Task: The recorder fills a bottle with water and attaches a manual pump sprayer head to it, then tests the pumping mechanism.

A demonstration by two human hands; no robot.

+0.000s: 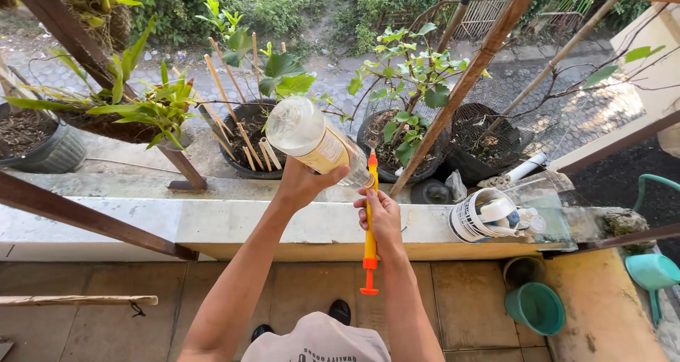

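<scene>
Cap (319, 337) hides the face; left hand (303, 183) grips bottle (312, 139), right hand (382, 217) syringe (370, 227).

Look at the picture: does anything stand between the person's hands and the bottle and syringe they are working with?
Nothing visible does. The left hand already grips the tilted clear bottle, and the right hand grips the yellow syringe, whose tip meets the bottle's mouth above the concrete ledge.

A home garden terrace: potted plants (255, 121) along a low concrete ledge (283, 224), tiled floor (460, 298), paved yard beyond.
</scene>
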